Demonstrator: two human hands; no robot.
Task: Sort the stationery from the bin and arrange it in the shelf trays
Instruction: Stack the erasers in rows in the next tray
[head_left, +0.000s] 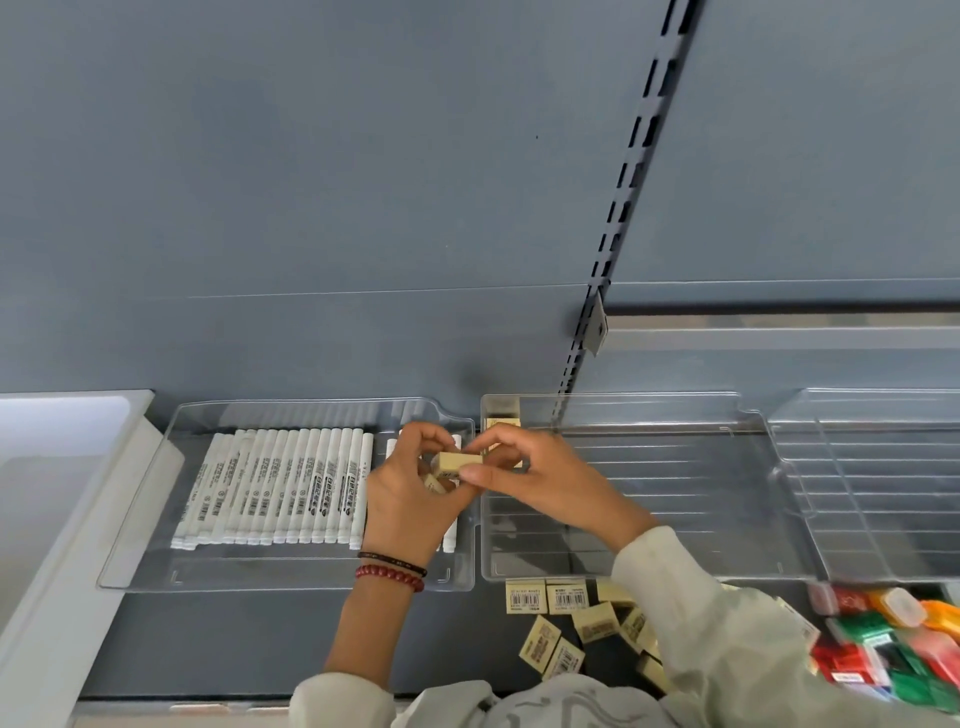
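- Small cream rectangular eraser block: mid-frame, held between your two hands, above the seam where two clear trays meet.
- Right hand: thumb and forefinger pinch the block's right end.
- Left hand: fingers curled on the block's left end, with what look like more cream blocks cupped beneath.
- Handling, as a judgement: light, stiff, slightly grippy, not fragile. Pinch it by the short ends or the long sides; one hand should do.
- Long axis runs left to right across the frame, broad face up. Both ends look alike.
- Likely destination: the ribbed clear plastic tray right of centre, which has one lone cream block in its upper-left corner.
- Loose cream erasers lie on the dark shelf at lower centre.
- Left of centre, a smooth clear plastic tray holds white marker pens.
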